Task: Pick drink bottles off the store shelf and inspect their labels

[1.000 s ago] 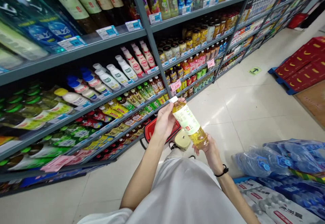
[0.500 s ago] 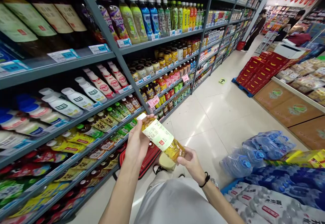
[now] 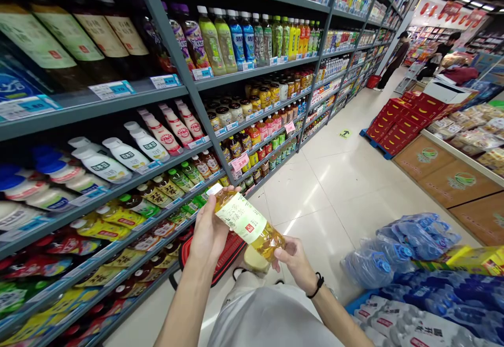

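My left hand [image 3: 208, 231] grips the upper part of a plastic bottle of yellow drink [image 3: 246, 223], which has a white cap and a pale label with green print. My right hand [image 3: 293, 263] supports the lower end of the same bottle, its fingers curled under it. The bottle lies tilted, cap toward the upper left, with the label facing me. A black cord bracelet circles my right wrist [image 3: 315, 286]. Below my hands hang a red shopping basket [image 3: 214, 255] and a cream-coloured pouch [image 3: 255, 259].
Grey metal shelves [image 3: 179, 69] packed with bottles and jars run along the left. Shrink-wrapped bottled water [image 3: 397, 247] is stacked at the lower right. Red cartons on a blue pallet [image 3: 401, 124] and cardboard-fronted displays stand at the right. Two people [image 3: 394, 58] stand far down the tiled aisle.
My view has swung from close on the shelves to further down the aisle. The bottle has tipped flatter and stays in both hands, with the basket and pouch still below them.
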Demonstrator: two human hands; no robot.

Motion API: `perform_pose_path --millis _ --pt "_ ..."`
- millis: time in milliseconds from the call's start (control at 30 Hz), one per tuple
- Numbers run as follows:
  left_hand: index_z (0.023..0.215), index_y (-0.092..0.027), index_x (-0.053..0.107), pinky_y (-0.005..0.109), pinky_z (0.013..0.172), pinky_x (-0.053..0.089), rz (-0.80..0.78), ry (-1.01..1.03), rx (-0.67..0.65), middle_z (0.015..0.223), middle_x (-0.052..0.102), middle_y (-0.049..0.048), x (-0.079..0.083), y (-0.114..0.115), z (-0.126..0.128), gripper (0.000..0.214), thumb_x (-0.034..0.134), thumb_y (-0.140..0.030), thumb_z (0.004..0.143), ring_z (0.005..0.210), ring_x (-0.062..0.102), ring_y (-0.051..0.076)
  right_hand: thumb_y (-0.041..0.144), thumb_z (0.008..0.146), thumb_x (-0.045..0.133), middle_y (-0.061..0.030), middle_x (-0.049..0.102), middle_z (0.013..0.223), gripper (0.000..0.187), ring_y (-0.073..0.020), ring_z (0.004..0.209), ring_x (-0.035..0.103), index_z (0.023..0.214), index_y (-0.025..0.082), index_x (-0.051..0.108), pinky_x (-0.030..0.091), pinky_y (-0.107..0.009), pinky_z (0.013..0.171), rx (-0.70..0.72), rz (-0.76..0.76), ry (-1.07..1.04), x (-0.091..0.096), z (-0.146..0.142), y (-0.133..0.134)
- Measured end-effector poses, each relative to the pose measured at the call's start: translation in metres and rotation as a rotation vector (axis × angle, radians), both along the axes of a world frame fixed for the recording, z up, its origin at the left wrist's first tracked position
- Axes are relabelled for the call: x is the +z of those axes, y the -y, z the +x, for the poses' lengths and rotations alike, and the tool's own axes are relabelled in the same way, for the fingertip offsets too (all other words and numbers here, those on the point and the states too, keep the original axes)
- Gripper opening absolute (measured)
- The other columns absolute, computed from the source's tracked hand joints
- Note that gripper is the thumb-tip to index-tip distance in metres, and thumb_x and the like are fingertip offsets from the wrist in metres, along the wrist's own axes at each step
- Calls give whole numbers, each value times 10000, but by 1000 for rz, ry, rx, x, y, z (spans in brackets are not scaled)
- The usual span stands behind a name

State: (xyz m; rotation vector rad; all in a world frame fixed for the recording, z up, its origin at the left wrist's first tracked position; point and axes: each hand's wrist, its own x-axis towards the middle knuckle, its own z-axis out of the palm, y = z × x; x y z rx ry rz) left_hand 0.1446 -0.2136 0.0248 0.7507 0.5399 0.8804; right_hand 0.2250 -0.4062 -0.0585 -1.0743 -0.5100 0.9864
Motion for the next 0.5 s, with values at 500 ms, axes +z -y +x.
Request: perform_pose_path --millis 500 --pt "1001 -197 799 323 1071 569 -64 5 113 1094 793 36 -3 -78 -27 485 921 -568 713 1180 717 241 693 743 847 -11 591 633 622 -86 478 508 878 98 728 393 -218 459 74 -22 36 6 -5 -83"
